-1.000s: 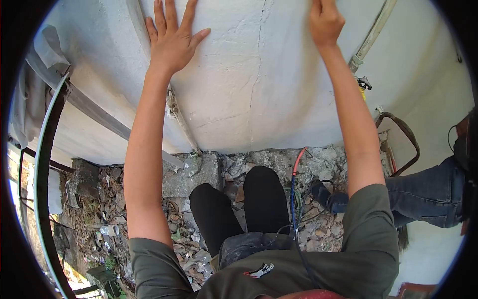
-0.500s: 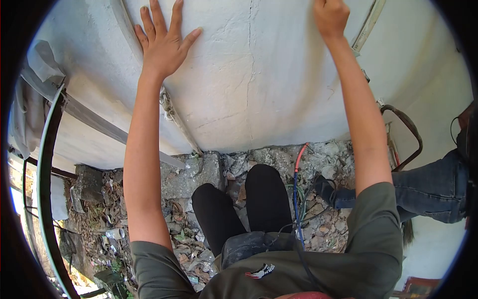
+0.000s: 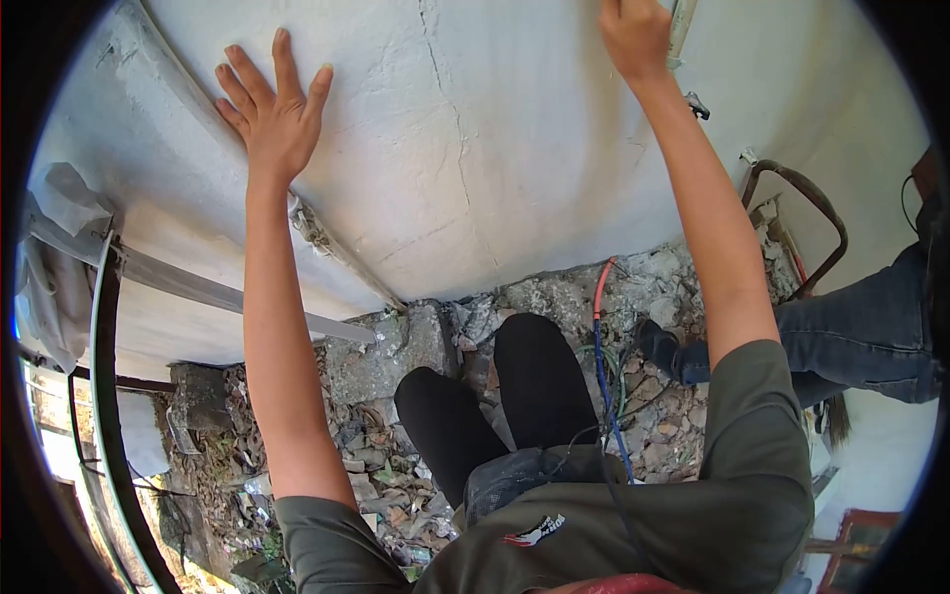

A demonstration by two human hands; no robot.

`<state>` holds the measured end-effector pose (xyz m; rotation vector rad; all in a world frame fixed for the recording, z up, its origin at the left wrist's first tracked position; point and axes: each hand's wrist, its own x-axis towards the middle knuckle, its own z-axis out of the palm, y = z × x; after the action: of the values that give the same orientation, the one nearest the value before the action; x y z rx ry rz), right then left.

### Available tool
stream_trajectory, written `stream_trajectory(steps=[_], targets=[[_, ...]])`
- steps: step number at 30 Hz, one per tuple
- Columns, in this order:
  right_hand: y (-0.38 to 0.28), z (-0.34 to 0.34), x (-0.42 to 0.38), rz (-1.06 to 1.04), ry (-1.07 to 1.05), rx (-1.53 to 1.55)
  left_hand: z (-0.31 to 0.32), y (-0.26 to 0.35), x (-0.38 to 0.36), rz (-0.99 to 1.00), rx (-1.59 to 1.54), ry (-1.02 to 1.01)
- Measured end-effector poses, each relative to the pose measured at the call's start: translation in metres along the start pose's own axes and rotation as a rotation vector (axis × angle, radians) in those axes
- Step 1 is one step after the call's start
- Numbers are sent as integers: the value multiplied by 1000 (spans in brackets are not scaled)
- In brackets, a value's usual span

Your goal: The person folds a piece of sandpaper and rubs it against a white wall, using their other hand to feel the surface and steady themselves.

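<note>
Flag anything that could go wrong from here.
Plaster could loosen along the crack in the wall, which runs between the left hand and the right hand. The loose rubble around the person's legs might shift and spoil their footing. The red-and-blue line over it could snag a foot, perhaps the neighbor's shoe close by.

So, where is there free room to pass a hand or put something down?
Between the left hand and right hand, the cracked wall is bare. The concrete slab, between wall and left knee, looks mostly free. Crowded: right of the right knee, with hose, rubble and another person's foot.
</note>
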<state>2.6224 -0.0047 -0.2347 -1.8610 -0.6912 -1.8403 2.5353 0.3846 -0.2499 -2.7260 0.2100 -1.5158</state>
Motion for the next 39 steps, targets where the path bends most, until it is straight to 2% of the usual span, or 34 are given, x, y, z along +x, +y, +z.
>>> stream_trajectory(steps=[1,2,4,7,9,10,12,14,16,18,21,23,25,26,28,29,31,33,36,39], targets=[[-5,6,5,-94,38,106,1,-1,0,-8,-2,-5],[-10,11,-4,-97,36,105,0,-1,-2,-17,1,-10],[-22,25,-47,37,102,38,-1,0,-1,-21,5,-6],[-39,24,-109,-29,102,102,-1,0,0,-8,4,1],[-38,12,-150,-82,-111,220,-1,-1,0,-29,-1,-10],[-35,2,-165,-71,-119,215,-1,-2,0,-24,-7,-23],[-27,-25,-193,62,-193,210,1,-3,0,-31,-32,13],[-21,-55,-236,655,-80,176,3,-4,1,-41,-33,4],[32,-56,-291,980,404,141,4,-7,0,17,-7,46],[81,-59,-301,1264,530,-85,3,-10,2,3,8,32],[68,-22,-248,1180,395,-193,5,-11,2,21,20,38],[37,0,-231,1210,400,-178,6,-13,4,8,25,39],[3,6,-242,1011,362,2,3,-11,2,0,14,26],[-19,4,-242,1007,363,2,2,-10,2,-6,9,18],[-56,-13,-245,937,93,286,1,-13,3,-5,13,16],[-50,-21,-250,947,87,276,2,-12,3,1,19,15],[-16,-34,-254,1097,241,198,3,-9,5,2,16,19],[41,-40,-263,1114,312,82,2,-11,5,0,26,26],[51,-30,-234,1152,210,-86,0,-10,3,-3,15,7],[24,-10,-237,1092,276,-74,0,-10,4,-10,-3,6]])
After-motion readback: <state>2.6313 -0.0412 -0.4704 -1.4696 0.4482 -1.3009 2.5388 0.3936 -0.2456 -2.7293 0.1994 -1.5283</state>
